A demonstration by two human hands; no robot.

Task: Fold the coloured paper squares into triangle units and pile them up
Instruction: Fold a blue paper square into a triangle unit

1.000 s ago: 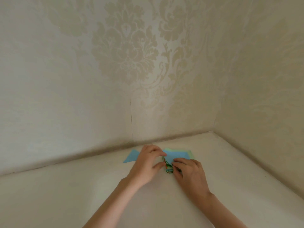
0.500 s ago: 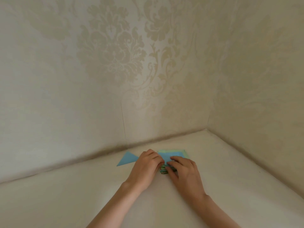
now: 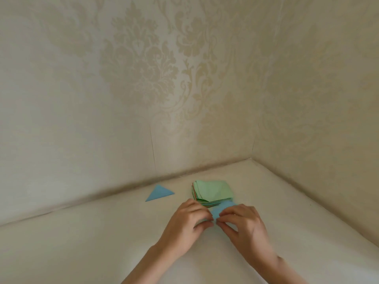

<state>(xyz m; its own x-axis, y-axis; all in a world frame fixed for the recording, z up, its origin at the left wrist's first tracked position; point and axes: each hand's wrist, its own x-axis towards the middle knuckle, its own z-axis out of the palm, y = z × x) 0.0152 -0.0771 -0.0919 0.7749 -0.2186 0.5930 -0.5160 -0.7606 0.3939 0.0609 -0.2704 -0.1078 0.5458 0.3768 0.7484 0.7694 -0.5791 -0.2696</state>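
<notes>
Blue paper sits on the pale surface just in front of the stack of squares, whose top sheet is green. The left hand and right hand both pinch it with curled fingertips. A folded blue triangle lies apart to the left, near the patterned wall.

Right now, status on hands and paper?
Left hand and right hand both pinching blue sheet. One blue triangle done, lying left of green-topped stack. Nothing in the way.
</notes>
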